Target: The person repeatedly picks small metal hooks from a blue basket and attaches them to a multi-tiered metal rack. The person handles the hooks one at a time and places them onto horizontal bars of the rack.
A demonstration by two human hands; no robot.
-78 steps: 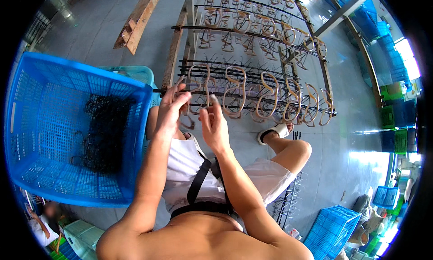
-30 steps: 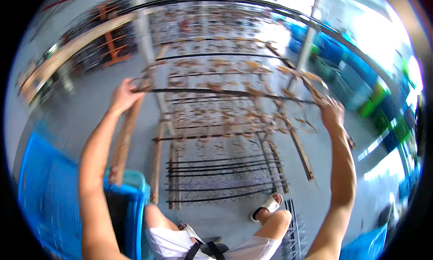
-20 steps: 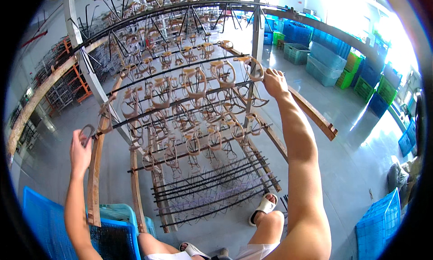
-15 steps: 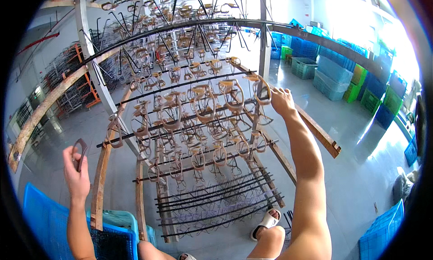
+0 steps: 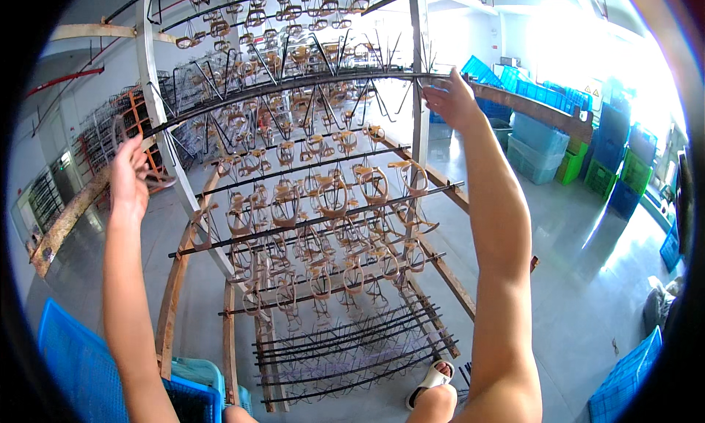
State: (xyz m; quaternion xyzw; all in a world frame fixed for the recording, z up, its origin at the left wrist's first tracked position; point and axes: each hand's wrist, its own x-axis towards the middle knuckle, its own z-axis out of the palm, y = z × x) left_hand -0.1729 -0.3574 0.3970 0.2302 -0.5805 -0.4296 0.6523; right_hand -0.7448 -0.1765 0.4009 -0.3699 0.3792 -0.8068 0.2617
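My right hand [image 5: 454, 103] is up at the right end of a long black hanging bar [image 5: 323, 78], thumb above and fingers below, closed on it. Bare hooks stick up and down from this bar. Near the bar's left end is my left hand [image 5: 130, 177], fingers curled, with a brown loop-shaped frame [image 5: 161, 181] in it; the piece is blurred and partly hidden. Below, lower bars carry rows of brown loop-shaped frames [image 5: 334, 195] hung on hooks. Bars with bare hooks [image 5: 352, 342] lie at the bottom of the rack.
The rack has pale metal uprights [image 5: 420, 122] and rusty side rails [image 5: 172, 298]. Blue crates [image 5: 81, 342] stand at lower left, another blue crate [image 5: 624, 379] at lower right. Stacked blue and green bins [image 5: 540, 140] stand at far right. An orange-framed rack [image 5: 139, 114] stands behind on the left.
My right hand has moved up from the loaded bar to the end of the higher bare-hook bar. My left hand has risen toward that bar's left end, keeping the brown frame.
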